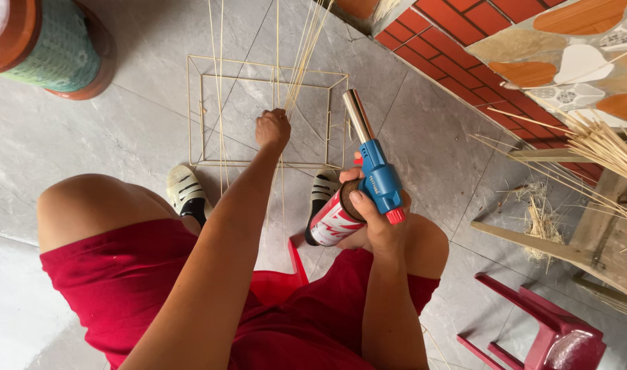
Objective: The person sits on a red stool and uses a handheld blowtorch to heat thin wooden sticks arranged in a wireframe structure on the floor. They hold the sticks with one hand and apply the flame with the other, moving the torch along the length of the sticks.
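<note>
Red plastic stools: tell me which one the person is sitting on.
The red plastic stool between the knees, mostly hidden by red shorts; the other red stool stands unoccupied at lower right.

Left hand (273, 129) stretched forward, fist closed round thin bamboo sticks (294, 68) standing over square stick frame (265, 113) on grey tile floor (67, 144). Right hand (376, 219) grips gas torch (360, 179): blue head, silver nozzle pointing up toward frame, red-white can below. No flame visible. Person seated, red shorts (142, 281), sandals (187, 193) either side of frame edge. Red plastic stool (546, 329) lower right, loose stick bundle (601, 147) right, brick wall (464, 41) above.
</note>
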